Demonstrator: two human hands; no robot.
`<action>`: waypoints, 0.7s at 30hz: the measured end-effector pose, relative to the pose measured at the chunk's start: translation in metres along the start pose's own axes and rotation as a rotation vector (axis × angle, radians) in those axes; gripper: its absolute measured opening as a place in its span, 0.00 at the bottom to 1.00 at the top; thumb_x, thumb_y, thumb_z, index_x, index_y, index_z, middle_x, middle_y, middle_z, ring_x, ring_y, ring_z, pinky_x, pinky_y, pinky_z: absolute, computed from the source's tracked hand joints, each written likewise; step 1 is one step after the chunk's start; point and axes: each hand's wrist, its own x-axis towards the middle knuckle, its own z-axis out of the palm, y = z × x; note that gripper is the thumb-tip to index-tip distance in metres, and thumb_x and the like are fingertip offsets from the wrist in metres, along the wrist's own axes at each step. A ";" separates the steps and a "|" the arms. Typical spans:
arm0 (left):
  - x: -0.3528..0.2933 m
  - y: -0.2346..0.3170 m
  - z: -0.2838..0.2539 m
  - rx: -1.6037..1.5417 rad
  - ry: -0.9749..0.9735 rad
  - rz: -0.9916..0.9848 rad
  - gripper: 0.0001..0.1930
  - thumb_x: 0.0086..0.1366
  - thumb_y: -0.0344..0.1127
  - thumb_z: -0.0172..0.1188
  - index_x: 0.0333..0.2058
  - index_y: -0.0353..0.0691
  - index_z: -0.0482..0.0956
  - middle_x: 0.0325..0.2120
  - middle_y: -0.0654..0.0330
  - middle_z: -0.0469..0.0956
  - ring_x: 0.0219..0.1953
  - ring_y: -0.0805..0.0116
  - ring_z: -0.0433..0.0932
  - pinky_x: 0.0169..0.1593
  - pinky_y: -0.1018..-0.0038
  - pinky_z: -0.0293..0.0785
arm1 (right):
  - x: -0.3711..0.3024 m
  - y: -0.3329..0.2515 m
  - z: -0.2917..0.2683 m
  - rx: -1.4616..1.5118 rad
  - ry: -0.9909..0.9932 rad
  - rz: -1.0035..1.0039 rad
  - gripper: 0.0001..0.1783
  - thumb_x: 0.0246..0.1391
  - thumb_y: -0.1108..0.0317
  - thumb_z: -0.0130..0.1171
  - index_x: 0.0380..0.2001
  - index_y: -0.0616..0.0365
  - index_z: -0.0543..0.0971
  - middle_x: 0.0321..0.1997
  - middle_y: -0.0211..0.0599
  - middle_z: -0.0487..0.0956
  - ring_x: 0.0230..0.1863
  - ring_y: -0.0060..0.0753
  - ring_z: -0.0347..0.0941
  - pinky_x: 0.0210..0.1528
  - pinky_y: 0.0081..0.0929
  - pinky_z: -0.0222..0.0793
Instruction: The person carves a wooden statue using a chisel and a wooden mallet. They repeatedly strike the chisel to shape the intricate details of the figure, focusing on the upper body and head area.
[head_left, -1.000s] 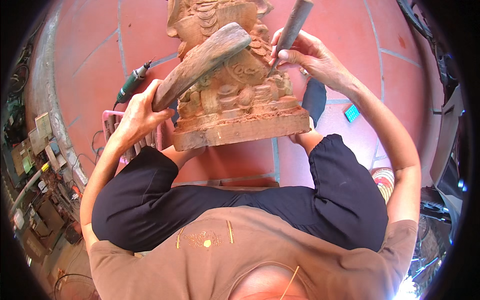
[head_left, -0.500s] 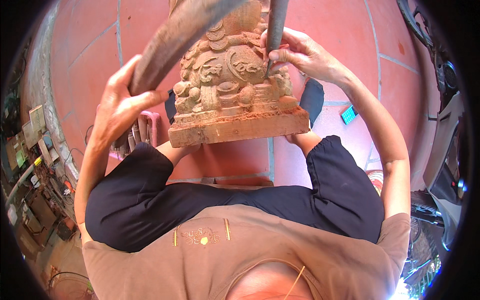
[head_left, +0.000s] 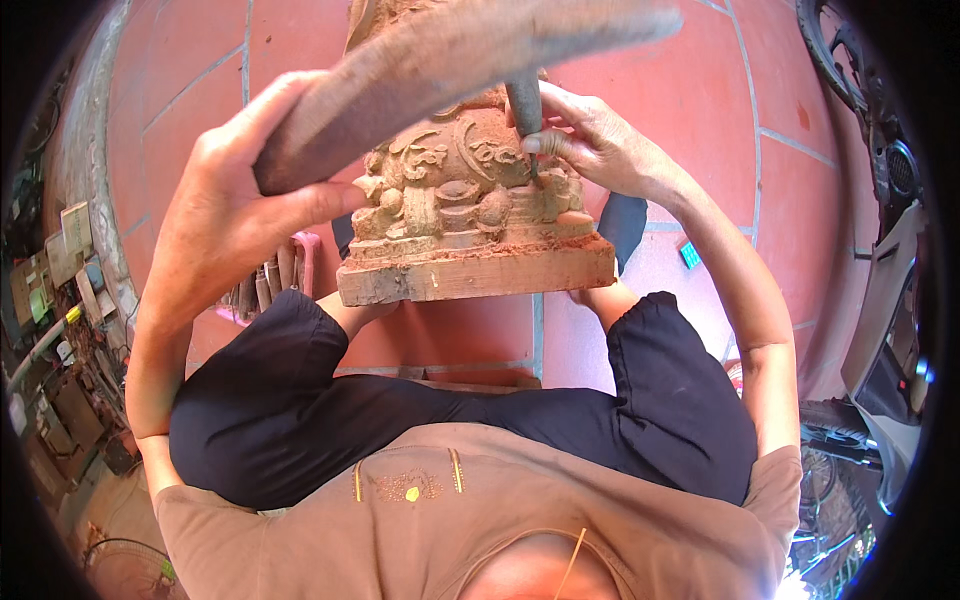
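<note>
A carved wooden sculpture [head_left: 468, 215], with rounded figures on a thick block base, stands between my feet. My left hand [head_left: 225, 185] is closed around the thick end of a wooden mallet [head_left: 400, 88], a curved, club-like piece. Its far end, smeared by motion, reaches across above the carving and hides the top of a chisel [head_left: 524, 108]. That chisel is pinched by the fingers of my right hand [head_left: 600, 148], its narrow blade touching the carving's right side. Whether mallet and chisel meet, I cannot tell.
Left of the carving, a pink basket [head_left: 311, 243] holds several handled tools [head_left: 275, 280]. A small blue object [head_left: 688, 254] lies on the red tile floor [head_left: 690, 80]. Wooden scraps and clutter [head_left: 80, 300] line the left side; part of a motorbike [head_left: 890, 340] stands at right.
The mallet has swung rightward, from slanting up past the carving to lying across above it. My left hand looks larger and further left. The chisel now leans differently, its tip slightly lower in view.
</note>
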 end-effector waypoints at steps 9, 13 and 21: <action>0.001 0.003 0.000 -0.013 -0.052 -0.142 0.34 0.48 0.27 0.69 0.55 0.28 0.69 0.43 0.59 0.76 0.46 0.73 0.72 0.53 0.75 0.68 | -0.003 0.008 0.002 0.170 0.047 0.049 0.17 0.63 0.69 0.55 0.54 0.59 0.70 0.45 0.34 0.76 0.49 0.26 0.74 0.56 0.33 0.73; -0.001 -0.005 0.003 -0.098 -0.050 -0.135 0.35 0.47 0.28 0.70 0.56 0.29 0.68 0.44 0.59 0.76 0.46 0.73 0.72 0.53 0.75 0.68 | -0.008 0.031 -0.005 0.473 0.092 0.096 0.17 0.64 0.64 0.55 0.53 0.57 0.70 0.42 0.30 0.76 0.47 0.23 0.73 0.53 0.34 0.75; 0.000 -0.007 0.006 -0.147 0.089 0.068 0.31 0.50 0.31 0.71 0.53 0.31 0.72 0.39 0.59 0.78 0.43 0.74 0.75 0.49 0.75 0.70 | -0.018 0.030 -0.001 0.525 0.155 0.053 0.17 0.64 0.61 0.56 0.52 0.55 0.70 0.41 0.28 0.75 0.46 0.21 0.73 0.53 0.30 0.74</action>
